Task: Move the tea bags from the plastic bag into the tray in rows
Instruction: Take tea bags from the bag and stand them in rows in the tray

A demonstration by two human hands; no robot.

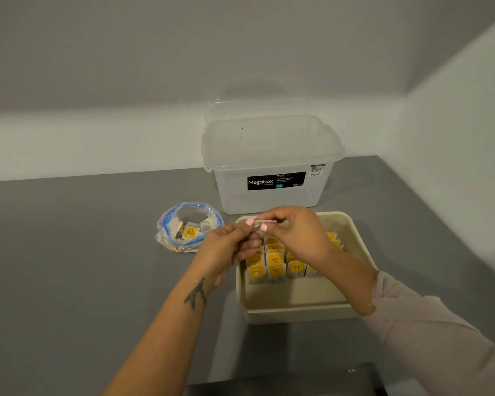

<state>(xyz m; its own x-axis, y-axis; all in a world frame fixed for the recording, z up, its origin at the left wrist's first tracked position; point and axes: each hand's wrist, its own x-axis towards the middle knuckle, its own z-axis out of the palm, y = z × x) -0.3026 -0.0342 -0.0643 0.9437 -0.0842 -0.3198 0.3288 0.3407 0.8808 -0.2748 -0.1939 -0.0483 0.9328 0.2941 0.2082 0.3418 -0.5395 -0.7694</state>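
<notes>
A beige tray point(303, 307) sits on the grey table, holding several yellow-labelled tea bags point(275, 264) standing in rows across its middle. To its left lies a crumpled clear plastic bag with a blue zip rim point(169, 224), with more tea bags point(189, 232) inside. Above the tray's far left corner, my left hand point(226, 250) and my right hand point(295, 232) both pinch one tea bag point(262, 223) between thumbs and fingertips. Most of that tea bag is hidden by my fingers.
A clear lidded Megabox storage box point(272, 164) stands behind the tray against the wall. The table's back right corner meets two grey walls. A dark object point(352, 375) shows at the table's near edge.
</notes>
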